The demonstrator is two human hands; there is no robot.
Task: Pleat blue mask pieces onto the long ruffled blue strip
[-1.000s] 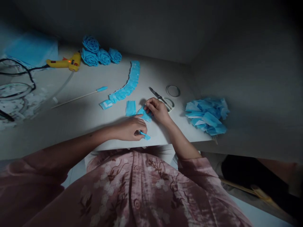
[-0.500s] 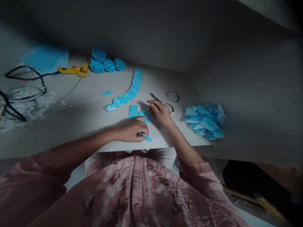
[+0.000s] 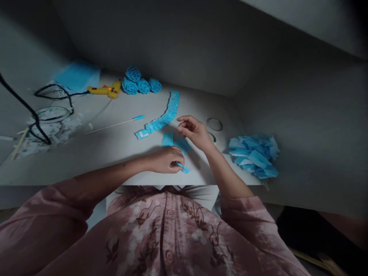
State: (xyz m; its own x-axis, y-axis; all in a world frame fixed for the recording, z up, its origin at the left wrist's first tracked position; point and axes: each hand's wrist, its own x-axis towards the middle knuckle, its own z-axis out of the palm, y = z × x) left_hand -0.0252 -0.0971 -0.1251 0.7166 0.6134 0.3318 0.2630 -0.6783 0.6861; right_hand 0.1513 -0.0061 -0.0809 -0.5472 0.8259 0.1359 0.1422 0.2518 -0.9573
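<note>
My left hand [image 3: 167, 159] rests low over the table near its front edge, fingers closed on a small blue strip [image 3: 184, 168] that pokes out below them. Past its knuckles lie flat blue pieces [image 3: 167, 139], partly covered by the hand. My right hand [image 3: 196, 132] hovers above and to the right with bent fingers apart, holding nothing that I can see. Beyond both hands curves a pleated blue band [image 3: 163, 117]. A thin stick with a blue tip [image 3: 138, 117] lies to its left.
A yellow glue gun [image 3: 106, 90] with a black cord lies at back left, beside several blue rosettes [image 3: 143, 86] and a blue stack [image 3: 77, 75]. White scraps [image 3: 61, 130] cover the left side. Rings [image 3: 214, 124] and a crinkled blue bunch [image 3: 254, 155] are at right.
My right hand has lifted off the blue pieces and the scissors beside it are now hidden. The left hand keeps its hold on the strip. The whole view has shifted slightly.
</note>
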